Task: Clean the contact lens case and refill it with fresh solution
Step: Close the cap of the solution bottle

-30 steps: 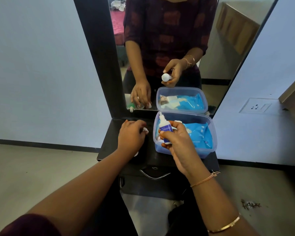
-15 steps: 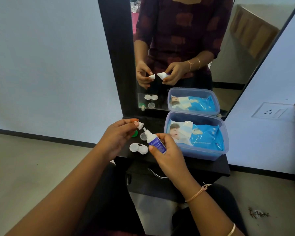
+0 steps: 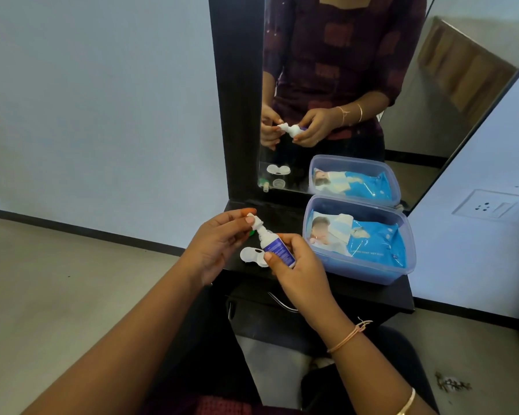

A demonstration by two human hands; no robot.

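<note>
My right hand (image 3: 297, 265) grips a small white solution bottle (image 3: 274, 245) with a purple label, tilted up to the left. My left hand (image 3: 219, 241) pinches the bottle's white cap (image 3: 254, 222), which sits on the nozzle. Under the bottle, the white lens case (image 3: 250, 255) lies uncapped on the black shelf (image 3: 357, 292), partly hidden by my right thumb. A green case lid (image 3: 252, 233) peeks out behind my left fingers.
A clear plastic tub (image 3: 402, 271) with a blue wet-wipes pack (image 3: 369, 242) stands on the shelf's right half. The mirror (image 3: 372, 85) rises behind, reflecting a second clear lid. A drawer handle (image 3: 280, 304) is below the shelf. A wall socket (image 3: 492, 206) sits at right.
The left hand brought the cap from beside the nozzle onto the bottle's tip. Both hands rose off the shelf toward me, and the view shifted left.
</note>
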